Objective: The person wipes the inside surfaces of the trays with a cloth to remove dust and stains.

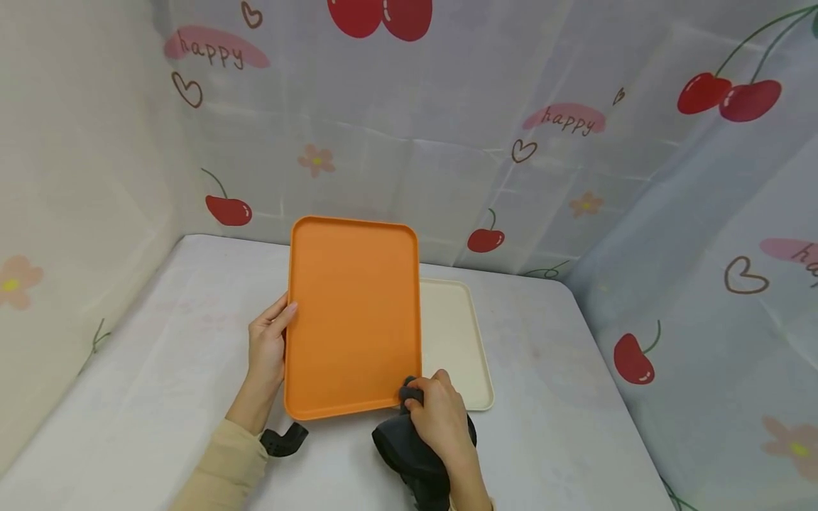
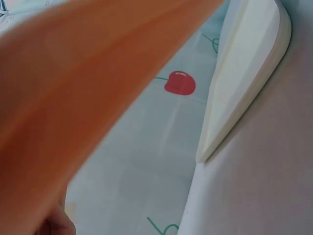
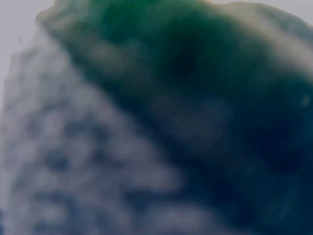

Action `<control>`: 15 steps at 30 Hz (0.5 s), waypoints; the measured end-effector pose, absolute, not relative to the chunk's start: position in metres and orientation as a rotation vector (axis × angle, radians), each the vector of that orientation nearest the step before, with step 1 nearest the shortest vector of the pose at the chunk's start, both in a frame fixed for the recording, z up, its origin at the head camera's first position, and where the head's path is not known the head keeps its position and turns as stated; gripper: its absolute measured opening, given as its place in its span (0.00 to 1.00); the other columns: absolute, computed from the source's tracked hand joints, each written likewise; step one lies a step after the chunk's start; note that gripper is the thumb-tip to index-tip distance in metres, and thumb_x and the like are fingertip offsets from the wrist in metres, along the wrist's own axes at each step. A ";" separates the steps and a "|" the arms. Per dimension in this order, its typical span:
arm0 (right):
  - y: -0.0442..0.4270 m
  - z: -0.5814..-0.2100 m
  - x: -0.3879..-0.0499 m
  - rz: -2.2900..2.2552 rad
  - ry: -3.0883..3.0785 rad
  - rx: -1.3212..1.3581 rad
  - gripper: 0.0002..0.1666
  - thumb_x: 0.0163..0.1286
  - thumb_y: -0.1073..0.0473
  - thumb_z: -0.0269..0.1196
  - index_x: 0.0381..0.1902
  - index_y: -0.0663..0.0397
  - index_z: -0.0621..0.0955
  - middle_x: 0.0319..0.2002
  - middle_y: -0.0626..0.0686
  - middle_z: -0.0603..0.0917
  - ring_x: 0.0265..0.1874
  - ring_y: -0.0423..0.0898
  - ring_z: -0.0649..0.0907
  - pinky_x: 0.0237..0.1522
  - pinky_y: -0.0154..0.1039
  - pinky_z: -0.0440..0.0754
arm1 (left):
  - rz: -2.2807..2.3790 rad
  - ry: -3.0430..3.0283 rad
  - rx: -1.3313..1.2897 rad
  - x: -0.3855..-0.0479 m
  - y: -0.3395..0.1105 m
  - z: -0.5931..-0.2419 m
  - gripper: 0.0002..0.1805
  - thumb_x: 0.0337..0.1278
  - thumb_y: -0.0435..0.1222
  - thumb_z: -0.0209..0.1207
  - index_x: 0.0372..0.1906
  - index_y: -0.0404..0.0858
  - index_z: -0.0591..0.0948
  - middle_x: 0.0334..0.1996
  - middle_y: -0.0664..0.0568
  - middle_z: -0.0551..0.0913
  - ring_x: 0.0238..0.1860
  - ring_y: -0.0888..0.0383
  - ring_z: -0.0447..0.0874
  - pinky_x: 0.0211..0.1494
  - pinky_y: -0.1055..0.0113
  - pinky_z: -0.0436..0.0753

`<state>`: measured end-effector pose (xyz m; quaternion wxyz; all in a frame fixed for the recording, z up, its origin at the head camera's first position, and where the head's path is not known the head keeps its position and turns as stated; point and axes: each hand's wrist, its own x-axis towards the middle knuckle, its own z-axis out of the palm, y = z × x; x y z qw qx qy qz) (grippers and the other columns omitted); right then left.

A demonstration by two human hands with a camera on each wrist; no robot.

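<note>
An orange tray is held up and tilted, its flat inner face toward me in the head view. My left hand grips its left edge, thumb on the front side. In my right hand is a dark cloth, bunched between the fingers and hanging below them. Part of the cloth touches the tray's lower right corner. In the right wrist view the blurred cloth fills most of the picture. The left wrist view shows the tray's underside close up and a bit of a hand at the lower left.
Behind the orange tray a cream tray lies on the white-covered table, its left part hidden. Curtains printed with cherries surround the table at the back and sides. A black wrist mount sticks out beside the left wrist.
</note>
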<state>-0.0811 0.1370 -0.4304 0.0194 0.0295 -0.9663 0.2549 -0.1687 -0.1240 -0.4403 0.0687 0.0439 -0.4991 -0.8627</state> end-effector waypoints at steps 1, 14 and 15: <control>0.137 -0.430 -0.081 0.806 -2.999 0.096 0.13 0.57 0.63 0.71 0.41 0.58 0.87 0.31 0.52 0.74 0.24 0.45 0.75 0.27 0.36 0.74 | -2.598 -1.505 0.140 -0.169 -0.124 -0.441 0.28 0.70 0.36 0.55 0.70 0.29 0.66 0.47 0.62 0.85 0.47 0.66 0.85 0.48 0.73 0.85; 0.196 -0.429 -0.090 0.978 -2.836 0.003 0.15 0.59 0.63 0.70 0.45 0.57 0.87 0.34 0.54 0.77 0.33 0.48 0.78 0.41 0.44 0.77 | -2.533 -1.577 0.361 -0.178 -0.157 -0.444 0.30 0.68 0.39 0.57 0.72 0.36 0.66 0.57 0.58 0.78 0.49 0.70 0.82 0.50 0.78 0.82; 0.208 -0.430 -0.093 0.985 -2.809 -0.004 0.16 0.59 0.63 0.70 0.46 0.58 0.87 0.34 0.56 0.78 0.34 0.49 0.78 0.41 0.45 0.77 | -2.534 -1.567 0.386 -0.179 -0.162 -0.444 0.30 0.68 0.39 0.58 0.72 0.37 0.66 0.59 0.56 0.77 0.50 0.70 0.81 0.50 0.78 0.82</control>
